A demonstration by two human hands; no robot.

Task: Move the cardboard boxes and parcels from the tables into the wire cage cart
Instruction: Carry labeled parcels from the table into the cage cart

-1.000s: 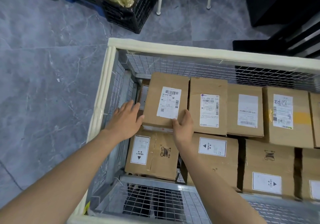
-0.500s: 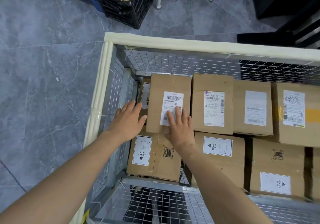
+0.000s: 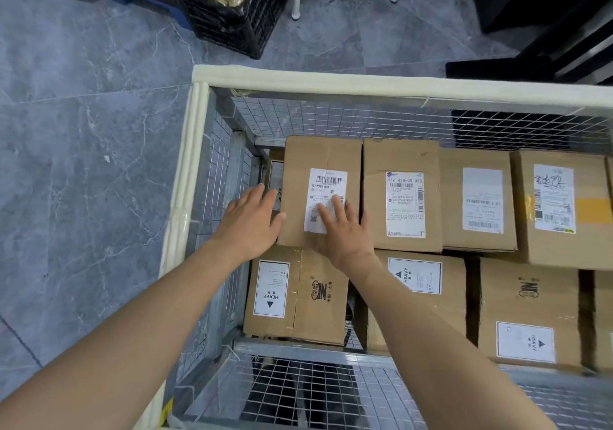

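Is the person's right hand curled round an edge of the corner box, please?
No, the right hand lies flat, fingers straight, on the label atop the corner box.

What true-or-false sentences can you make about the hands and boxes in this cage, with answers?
1. The right hand lies flat on the white label of a brown cardboard box. True.
2. The left hand holds a roll of tape. False: it holds nothing, lying open at that box's left edge.
3. The wire cage cart has a cream padded rim. True.
4. The black plastic crate sits inside the cart. False: it stands outside on the grey floor.
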